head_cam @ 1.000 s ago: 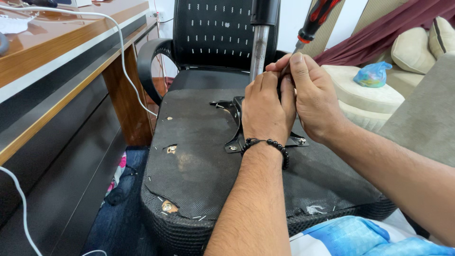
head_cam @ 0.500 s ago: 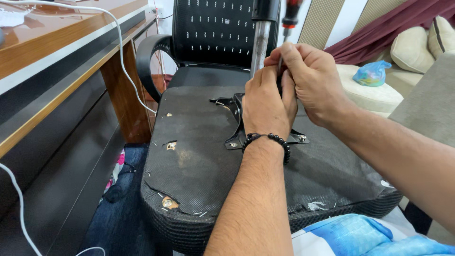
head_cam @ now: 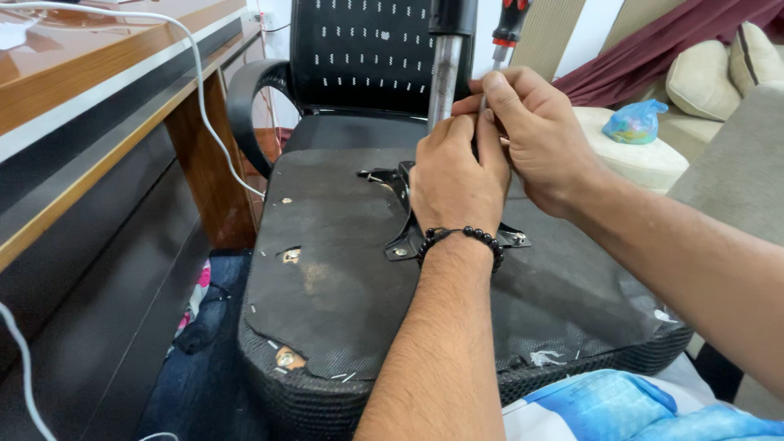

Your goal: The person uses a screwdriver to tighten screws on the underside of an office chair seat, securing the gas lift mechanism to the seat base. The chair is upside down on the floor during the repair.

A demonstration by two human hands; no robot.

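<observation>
An upturned black chair seat (head_cam: pixel 343 286) lies in front of me, underside up, with a black metal bracket (head_cam: pixel 400 237) screwed to it. A shiny gas-lift column (head_cam: pixel 445 73) rises from the bracket. My left hand (head_cam: pixel 457 184) rests on the bracket at the column's base, a black bead bracelet on its wrist. My right hand (head_cam: pixel 535 135) is closed around the shaft of a screwdriver (head_cam: pixel 508 28) with a red and black handle, which stands nearly upright just right of the column. The screwdriver's tip is hidden behind my hands.
A wooden desk (head_cam: pixel 98 98) with a white cable (head_cam: pixel 204 114) runs along the left. A black mesh office chair (head_cam: pixel 359 49) stands behind the seat. Cream cushions (head_cam: pixel 702 77) and a blue bag (head_cam: pixel 635 122) lie at the right. Blue cloth (head_cam: pixel 621 408) covers my lap.
The screwdriver has tilted from leaning right to nearly upright, and my right hand has risen higher along its shaft. My left hand has stayed on the bracket.
</observation>
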